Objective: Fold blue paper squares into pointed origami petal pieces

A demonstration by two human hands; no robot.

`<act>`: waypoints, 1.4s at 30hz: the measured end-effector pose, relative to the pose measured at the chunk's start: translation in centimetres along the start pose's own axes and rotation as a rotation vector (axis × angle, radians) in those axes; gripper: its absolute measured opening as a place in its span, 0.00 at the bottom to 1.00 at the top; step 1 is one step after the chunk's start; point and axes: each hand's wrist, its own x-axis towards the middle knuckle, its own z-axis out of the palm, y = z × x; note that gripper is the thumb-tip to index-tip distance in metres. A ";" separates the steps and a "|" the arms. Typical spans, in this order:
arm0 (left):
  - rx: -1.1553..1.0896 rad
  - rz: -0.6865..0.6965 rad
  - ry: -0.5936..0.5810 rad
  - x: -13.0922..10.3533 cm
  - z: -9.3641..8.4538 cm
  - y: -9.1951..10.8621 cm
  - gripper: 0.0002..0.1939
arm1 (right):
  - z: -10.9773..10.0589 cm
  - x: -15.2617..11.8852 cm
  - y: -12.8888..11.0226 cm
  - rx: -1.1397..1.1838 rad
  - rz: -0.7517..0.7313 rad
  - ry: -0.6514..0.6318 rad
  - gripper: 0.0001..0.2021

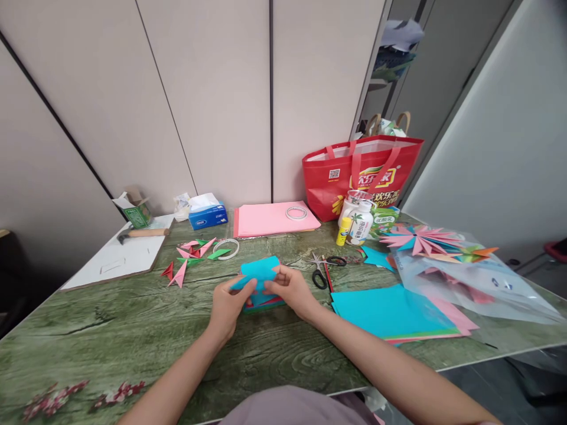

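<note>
Both hands meet at the middle of the table around a small blue paper (260,269). My left hand (228,306) pinches its left side, where a folded edge sticks up. My right hand (293,290) grips the right side between thumb and fingers. Beneath the blue paper and the hands lies a stack of coloured paper (266,307), with red and green edges showing. Black-handled scissors (319,270) and a red pencil (328,276) rest just right of my right hand. Folded pink, red and green paper pieces (193,252) lie beyond my left hand.
Large blue sheets (394,310) lie at the right, near a plastic bag (500,289) and a pink paper star (420,239). Behind are pink sheets (261,219), a tissue box (208,217), a glue stick (342,231) and a red bag (323,189). A hammer (144,233) lies left.
</note>
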 end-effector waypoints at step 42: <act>0.414 0.512 0.073 -0.2 -0.7 0.0 0.06 | -0.4 -0.5 -0.4 -0.461 -0.401 0.121 0.05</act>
